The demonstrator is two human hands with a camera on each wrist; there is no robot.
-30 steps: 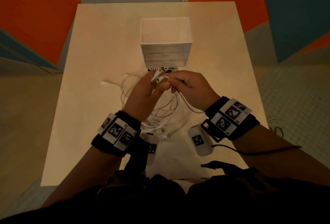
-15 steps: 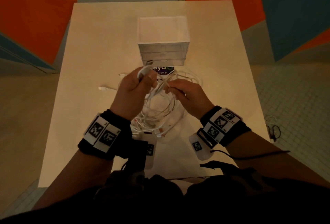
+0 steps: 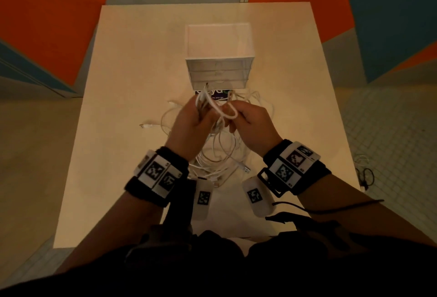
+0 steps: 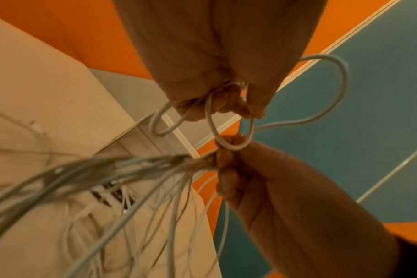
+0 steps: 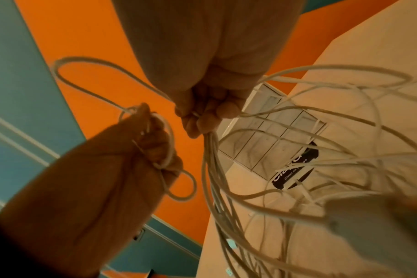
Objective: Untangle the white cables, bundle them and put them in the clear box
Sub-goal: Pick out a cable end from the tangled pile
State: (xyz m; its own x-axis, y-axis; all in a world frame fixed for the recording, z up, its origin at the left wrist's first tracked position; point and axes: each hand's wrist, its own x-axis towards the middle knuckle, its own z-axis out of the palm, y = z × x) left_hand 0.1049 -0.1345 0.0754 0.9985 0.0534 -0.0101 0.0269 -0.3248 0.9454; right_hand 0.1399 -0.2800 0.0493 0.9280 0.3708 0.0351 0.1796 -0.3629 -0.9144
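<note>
We hold the cables (image 3: 220,150) above the table (image 3: 132,64), before the box (image 3: 220,43): left hand (image 3: 189,124) clenched round small loops, right hand (image 3: 253,126) pinching the gathered strands. They look light, limp and springy, so we judge it best to grip where strands bunch.

Cables (image 3: 221,152) smooth white plastic; table (image 3: 132,64) matt.

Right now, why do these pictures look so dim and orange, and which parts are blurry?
Head view: warm, dim light, darkest at the lower edge, table edges splayed by the wide lens. Left wrist view: near white cables smeared out of focus. Right wrist view: blurred blob low right, cables soft.
</note>
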